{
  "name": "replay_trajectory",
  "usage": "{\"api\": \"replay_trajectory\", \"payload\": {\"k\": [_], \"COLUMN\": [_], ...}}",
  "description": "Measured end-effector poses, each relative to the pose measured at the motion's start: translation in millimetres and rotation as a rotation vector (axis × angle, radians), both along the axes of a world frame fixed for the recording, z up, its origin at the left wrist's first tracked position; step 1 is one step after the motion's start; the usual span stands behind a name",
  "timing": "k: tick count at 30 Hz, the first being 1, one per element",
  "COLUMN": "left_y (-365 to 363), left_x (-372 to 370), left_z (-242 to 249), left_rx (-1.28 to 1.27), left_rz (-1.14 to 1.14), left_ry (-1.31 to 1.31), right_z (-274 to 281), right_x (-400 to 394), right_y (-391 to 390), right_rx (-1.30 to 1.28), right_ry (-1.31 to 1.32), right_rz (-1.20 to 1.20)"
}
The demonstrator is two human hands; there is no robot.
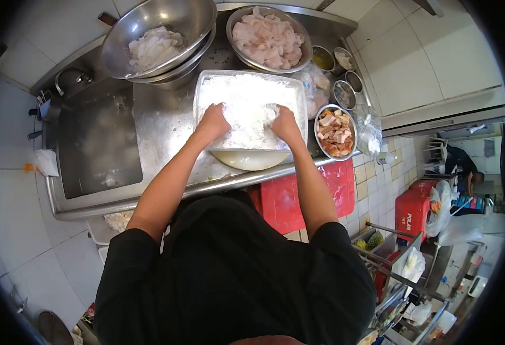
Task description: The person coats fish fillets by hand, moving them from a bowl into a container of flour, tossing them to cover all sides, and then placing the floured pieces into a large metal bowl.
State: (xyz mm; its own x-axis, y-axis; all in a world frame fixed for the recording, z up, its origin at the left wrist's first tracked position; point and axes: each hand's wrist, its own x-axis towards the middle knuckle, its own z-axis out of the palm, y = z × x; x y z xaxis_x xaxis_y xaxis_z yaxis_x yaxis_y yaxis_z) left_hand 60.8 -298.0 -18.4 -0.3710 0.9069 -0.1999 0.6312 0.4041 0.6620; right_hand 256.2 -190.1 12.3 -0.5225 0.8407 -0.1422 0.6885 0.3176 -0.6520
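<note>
A clear rectangular plastic tub (pixel 199 95) holds a heap of white flour-like powder (pixel 246 103) and sits in front of me on the steel counter. At the tub's left side, my left hand (pixel 214 122) is in the powder with its fingers curled inward. Across from it, my right hand (pixel 285 123) reaches into the right side, its powder-coated fingers also bent in. Whatever the fingers hold is hidden by the hands and the powder. Beneath the tub's near edge shows a round pale board or lid (pixel 252 160).
Steel bowls of pale raw meat, a larger bowl (pixel 114 52) and a full one (pixel 304 54), stand behind the tub. A bowl of meat chunks (pixel 336 133) and small tins (pixel 344 95) are right. A sink (pixel 97 144) lies left. Another person (pixel 462 164) bends far right.
</note>
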Motion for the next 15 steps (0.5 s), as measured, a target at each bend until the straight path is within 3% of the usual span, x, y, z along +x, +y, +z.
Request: {"api": "replay_trajectory", "payload": {"k": [4, 7, 10, 12, 15], "left_y": [8.7, 5.8, 1.4, -1.5, -0.6], "left_x": [-10.3, -21.1, -26.8, -25.2, -24.8], "left_z": [12.4, 19.1, 1.2, 1.5, 7.6], "left_rx": [0.195, 0.059, -0.018, 0.030, 0.130], "left_rz": [0.205, 0.222, 0.177, 0.224, 0.255], "left_ry": [-0.281, -0.396, -0.256, -0.312, -0.423], "right_z": [9.9, 12.3, 11.7, 8.8, -14.9], "right_x": [-5.4, -2.5, -4.7, -8.8, -18.2], "right_y": [29.8, 43.9, 46.8, 43.8, 53.5], "right_rx": [0.070, 0.136, 0.142, 0.155, 0.028], "right_ry": [0.105, 0.082, 0.102, 0.119, 0.111], "right_rz": [0.020, 0.024, -0.013, -0.014, 0.208]}}
